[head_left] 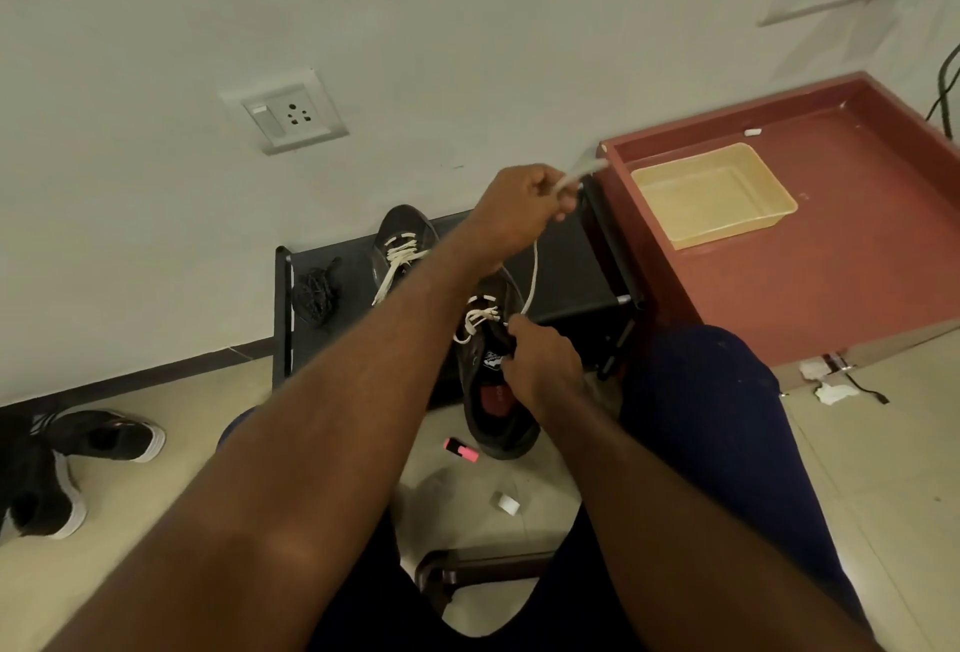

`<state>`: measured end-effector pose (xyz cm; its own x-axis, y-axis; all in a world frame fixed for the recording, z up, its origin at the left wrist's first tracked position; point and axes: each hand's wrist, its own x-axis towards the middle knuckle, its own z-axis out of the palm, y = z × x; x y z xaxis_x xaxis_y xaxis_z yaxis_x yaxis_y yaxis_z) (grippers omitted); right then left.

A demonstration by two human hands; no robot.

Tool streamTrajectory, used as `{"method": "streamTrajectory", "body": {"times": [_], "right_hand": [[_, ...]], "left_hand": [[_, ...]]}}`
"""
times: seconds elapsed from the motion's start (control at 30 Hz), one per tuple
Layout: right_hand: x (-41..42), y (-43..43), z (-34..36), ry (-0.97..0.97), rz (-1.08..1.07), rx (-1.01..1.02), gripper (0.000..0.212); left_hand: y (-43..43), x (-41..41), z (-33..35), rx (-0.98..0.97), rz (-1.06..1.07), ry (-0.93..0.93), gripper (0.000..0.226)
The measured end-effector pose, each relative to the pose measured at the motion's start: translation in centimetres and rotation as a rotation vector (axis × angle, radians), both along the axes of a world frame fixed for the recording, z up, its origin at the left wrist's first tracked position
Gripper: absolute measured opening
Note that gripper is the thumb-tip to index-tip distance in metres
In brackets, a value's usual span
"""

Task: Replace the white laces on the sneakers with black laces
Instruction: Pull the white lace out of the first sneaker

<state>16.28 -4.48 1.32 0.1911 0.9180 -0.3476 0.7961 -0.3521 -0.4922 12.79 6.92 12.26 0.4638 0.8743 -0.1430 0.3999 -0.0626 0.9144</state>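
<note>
1. The near sneaker (pixel 475 370) is dark, with a white logo patch on the tongue and a reddish insole. Its toe lies over the front edge of the black shoe rack (pixel 566 266), and its heel juts off the rack toward the person.
2. Its white lace (pixel 534 277) is threaded only through the eyelets nearest the toe. One loose strand rises in a curve above the rack.
3. The left hand (pixel 524 204) pinches that strand's end, held high over the rack's back right corner.
4. The right hand (pixel 540 365) curls its fingers round the near sneaker by the tongue, at the rack's front edge.
5. A far sneaker (pixel 402 240), laced in white, stands on the rack toward its back. The left forearm crosses part of it.
6. A bundle of black laces (pixel 314 292) lies on the rack's left end.
7. Right of the rack stands a maroon table (pixel 857 287) carrying a beige tray (pixel 711 194).
8. On the floor in front of the rack lie a pink highlighter (pixel 461 449) and a small white object (pixel 506 503).
9. Far left of the rack sit two black shoes (pixel 67 469) on the floor.
</note>
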Motion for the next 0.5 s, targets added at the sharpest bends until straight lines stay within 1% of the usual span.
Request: {"method": "streamTrajectory", "body": {"times": [0.03,0.1,0.17,0.23,0.3,0.37,0.43,0.5], "right_hand": [[0.0,-0.1,0.1,-0.001,0.001,0.000,0.025],[0.0,-0.2,0.3,-0.018,0.003,0.008,0.027],[-0.1,-0.2,0.3,-0.018,-0.005,0.019,0.028],[-0.1,-0.2,0.4,0.005,-0.018,0.018,0.025],[-0.1,-0.2,0.5,0.021,-0.023,0.018,0.023],[-0.1,-0.1,0.6,0.027,-0.024,0.022,0.025],[-0.1,-0.1,0.7,0.029,-0.024,0.019,0.026],[-0.1,-0.2,0.9,0.028,-0.032,0.017,0.026]], "left_hand": [[0.3,-0.4,-0.2,0.067,-0.052,0.126,0.022],[0.5,-1.7,-1.7,0.186,-0.151,0.437,0.031],[0.1,-3.4,-4.1,0.210,-0.262,0.693,0.038],[-0.9,-4.8,-6.3,0.179,-0.362,0.876,0.039],[-1.5,-5.5,-7.5,0.178,-0.368,0.953,0.031],[-1.9,-5.7,-7.8,0.232,-0.329,1.018,0.023],[-2.1,-5.6,-7.8,0.289,-0.323,1.097,0.021],[-1.9,-5.5,-7.8,0.307,-0.288,1.118,0.020]]}}
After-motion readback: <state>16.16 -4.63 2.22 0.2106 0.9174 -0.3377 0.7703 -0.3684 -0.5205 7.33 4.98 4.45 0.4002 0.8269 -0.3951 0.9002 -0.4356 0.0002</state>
